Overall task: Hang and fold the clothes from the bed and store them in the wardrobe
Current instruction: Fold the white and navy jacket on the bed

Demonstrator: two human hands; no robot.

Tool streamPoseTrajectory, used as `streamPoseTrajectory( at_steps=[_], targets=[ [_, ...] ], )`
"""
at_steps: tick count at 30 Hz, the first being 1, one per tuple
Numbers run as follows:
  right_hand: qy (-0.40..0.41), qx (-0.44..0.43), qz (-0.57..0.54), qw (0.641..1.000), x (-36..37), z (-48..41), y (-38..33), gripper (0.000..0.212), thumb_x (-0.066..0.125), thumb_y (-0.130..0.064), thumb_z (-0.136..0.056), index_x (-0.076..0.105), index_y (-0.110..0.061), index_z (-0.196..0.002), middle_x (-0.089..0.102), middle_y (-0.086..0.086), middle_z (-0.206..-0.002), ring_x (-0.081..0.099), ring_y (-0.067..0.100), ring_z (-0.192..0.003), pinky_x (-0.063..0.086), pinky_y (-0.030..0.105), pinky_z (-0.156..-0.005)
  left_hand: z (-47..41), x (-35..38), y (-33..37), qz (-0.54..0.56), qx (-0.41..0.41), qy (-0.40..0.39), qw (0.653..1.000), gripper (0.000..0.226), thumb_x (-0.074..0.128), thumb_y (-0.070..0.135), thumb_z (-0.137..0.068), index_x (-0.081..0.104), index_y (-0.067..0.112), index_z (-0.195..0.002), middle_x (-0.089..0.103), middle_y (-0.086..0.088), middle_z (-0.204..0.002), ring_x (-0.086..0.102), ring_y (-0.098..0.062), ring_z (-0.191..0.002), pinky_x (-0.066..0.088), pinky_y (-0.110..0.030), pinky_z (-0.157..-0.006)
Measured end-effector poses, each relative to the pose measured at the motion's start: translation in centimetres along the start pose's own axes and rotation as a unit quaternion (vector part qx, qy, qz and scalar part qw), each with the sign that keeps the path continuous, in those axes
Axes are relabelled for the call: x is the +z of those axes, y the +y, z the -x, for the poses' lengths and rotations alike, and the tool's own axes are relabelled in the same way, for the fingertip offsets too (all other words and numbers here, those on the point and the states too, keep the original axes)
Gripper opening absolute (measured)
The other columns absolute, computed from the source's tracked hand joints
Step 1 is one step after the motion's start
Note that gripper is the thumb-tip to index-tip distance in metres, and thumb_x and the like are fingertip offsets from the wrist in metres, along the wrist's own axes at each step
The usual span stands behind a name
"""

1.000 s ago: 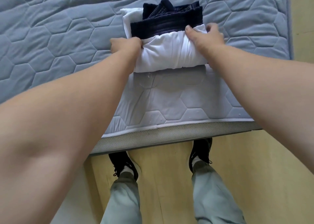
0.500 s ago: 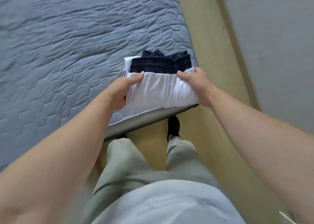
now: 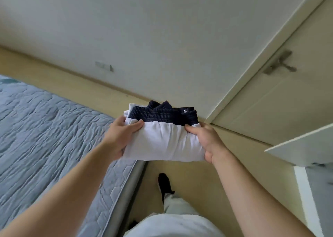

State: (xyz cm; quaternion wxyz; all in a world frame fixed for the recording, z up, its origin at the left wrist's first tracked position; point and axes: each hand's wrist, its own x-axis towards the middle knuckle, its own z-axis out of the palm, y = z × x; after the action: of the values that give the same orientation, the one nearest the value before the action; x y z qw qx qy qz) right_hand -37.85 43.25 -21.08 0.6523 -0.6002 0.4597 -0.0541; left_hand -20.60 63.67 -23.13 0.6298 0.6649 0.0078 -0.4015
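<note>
From your head view, your left hand [image 3: 118, 137] and right hand [image 3: 209, 143] hold the folded white garment [image 3: 162, 143], fingers [image 3: 134, 127] curled round its sides, with the navy garment [image 3: 160, 114] stacked on top, in the air just past the bed [image 3: 45, 137] corner.

Both forearms [image 3: 72, 191] bare, sleeves out of view. Pale grey top [image 3: 173, 226]; light grey-green trousers [image 3: 173, 203]. One black shoe [image 3: 164, 182] in view.
</note>
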Motion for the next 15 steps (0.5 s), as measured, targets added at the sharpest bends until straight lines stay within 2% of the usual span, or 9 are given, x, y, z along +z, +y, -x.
streamPoseTrajectory(
  at_steps=[3,7,11,15],
  targets=[
    [0.088,-0.044,-0.036,0.994,-6.6,4.4,-1.3,0.023,0.078,-0.033,-0.082,0.073,-0.024,-0.102,0.079,0.001,-0.095,0.076,0.022,-0.086,0.060,0.038,-0.081,1.1,6.7,2.8,-0.050,0.021,-0.093,0.994,0.037,0.082,0.033,-0.083,0.067,0.014,-0.110,0.076,-0.015,-0.101,0.074,-0.037,-0.089,0.059,-0.047,-0.064],
    [0.210,-0.080,-0.084,0.971,-15.5,10.0,-1.7,0.018,0.076,-0.033,-0.085,0.073,-0.024,-0.100,0.079,0.000,-0.092,0.076,0.022,-0.082,0.058,0.035,-0.074,3.1,17.3,5.9,-0.126,0.068,-0.206,0.968,0.030,0.079,0.032,-0.086,0.072,0.010,-0.105,0.076,-0.016,-0.096,0.074,-0.032,-0.078,0.059,-0.042,-0.064],
    [0.317,-0.091,-0.112,0.937,-23.8,14.7,-0.8,0.015,0.074,-0.035,-0.088,0.074,-0.023,-0.098,0.078,-0.002,-0.088,0.076,0.018,-0.077,0.054,0.029,-0.067,5.4,28.7,7.9,-0.218,0.137,-0.297,0.920,0.025,0.076,0.038,-0.088,0.073,0.016,-0.100,0.078,-0.008,-0.094,0.076,-0.028,-0.084,0.060,-0.044,-0.074],
    [0.405,-0.094,-0.125,0.901,-32.5,18.8,0.7,0.018,0.075,-0.038,-0.085,0.074,-0.024,-0.096,0.078,-0.004,-0.087,0.076,0.016,-0.078,0.054,0.030,-0.070,7.7,40.5,7.6,-0.300,0.221,-0.357,0.857,0.036,0.072,0.052,-0.081,0.071,0.025,-0.104,0.077,0.002,-0.095,0.074,-0.021,-0.090,0.059,-0.043,-0.082]
  ],
)
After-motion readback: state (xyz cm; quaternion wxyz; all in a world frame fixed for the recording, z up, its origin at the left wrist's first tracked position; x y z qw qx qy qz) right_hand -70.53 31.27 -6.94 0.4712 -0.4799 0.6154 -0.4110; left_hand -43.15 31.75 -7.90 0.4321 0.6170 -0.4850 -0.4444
